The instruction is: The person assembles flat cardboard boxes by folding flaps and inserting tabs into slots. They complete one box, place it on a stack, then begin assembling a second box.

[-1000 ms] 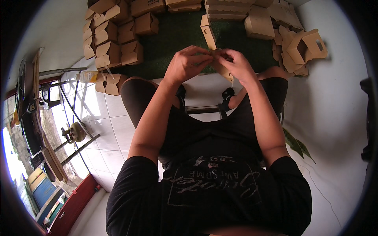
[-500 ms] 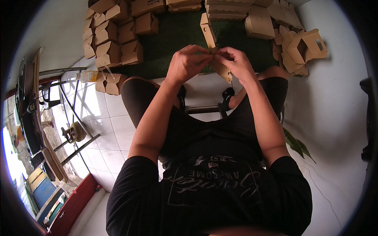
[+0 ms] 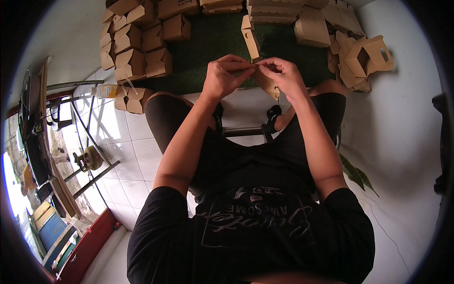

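A partly folded brown cardboard box stands over the near edge of the green mat, seen nearly edge-on, with a slanted flap toward my knees. My left hand pinches its middle from the left, thumb and fingertips together. From the other side my right hand pinches the same spot, its fingertips almost meeting the left ones. The small part between the fingertips is mostly hidden.
Folded cardboard boxes are stacked at the left of the mat. Flat cardboard stacks lie at the back, beside a closed box. An opened handled box rests on loose cardboard at the right. A bottle stands at the left.
Both hands stay at the same place on the cardboard box. Their fingertips have shifted slightly, and the left hand has moved a little to the right.
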### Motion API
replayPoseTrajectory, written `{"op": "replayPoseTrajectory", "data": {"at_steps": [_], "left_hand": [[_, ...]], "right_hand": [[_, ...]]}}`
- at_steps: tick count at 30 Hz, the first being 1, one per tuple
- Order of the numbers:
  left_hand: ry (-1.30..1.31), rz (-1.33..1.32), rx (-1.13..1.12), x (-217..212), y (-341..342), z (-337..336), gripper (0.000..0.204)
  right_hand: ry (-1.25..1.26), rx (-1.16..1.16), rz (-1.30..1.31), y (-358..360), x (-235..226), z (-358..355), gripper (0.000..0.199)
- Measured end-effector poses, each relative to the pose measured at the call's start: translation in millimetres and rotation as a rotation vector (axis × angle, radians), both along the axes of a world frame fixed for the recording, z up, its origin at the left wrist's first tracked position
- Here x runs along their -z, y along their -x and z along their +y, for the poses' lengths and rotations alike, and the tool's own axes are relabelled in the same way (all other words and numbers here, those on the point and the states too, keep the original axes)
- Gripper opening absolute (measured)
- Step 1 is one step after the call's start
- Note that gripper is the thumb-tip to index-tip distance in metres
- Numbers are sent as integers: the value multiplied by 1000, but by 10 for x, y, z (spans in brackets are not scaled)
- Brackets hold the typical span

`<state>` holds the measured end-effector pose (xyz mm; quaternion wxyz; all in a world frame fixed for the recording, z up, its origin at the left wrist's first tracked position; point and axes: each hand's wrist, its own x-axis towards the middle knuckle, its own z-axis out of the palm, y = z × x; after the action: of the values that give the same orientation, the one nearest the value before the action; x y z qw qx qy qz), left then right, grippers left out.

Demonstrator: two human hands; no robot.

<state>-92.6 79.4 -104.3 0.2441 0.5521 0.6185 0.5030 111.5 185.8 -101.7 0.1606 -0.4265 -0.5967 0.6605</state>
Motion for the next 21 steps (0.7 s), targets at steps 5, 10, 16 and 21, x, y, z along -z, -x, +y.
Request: {"op": "replayPoseTrajectory", "data": {"at_steps": [5,10,16,21], "left_hand": [[26,-25,7,-41,-1,-12,20],[30,-17,-17,-75,-27,-11,19],[9,-13,-61,-55,-64,-9,19],[-16,-3,-79,-14,-77,-5,19]], "right_hand": [[86,4,38,-11,66,24,23],[158,23,61,-30,61,28,24],[186,47,42,-7,45,26,25],[150,34,32,11,84,17,29]]}}
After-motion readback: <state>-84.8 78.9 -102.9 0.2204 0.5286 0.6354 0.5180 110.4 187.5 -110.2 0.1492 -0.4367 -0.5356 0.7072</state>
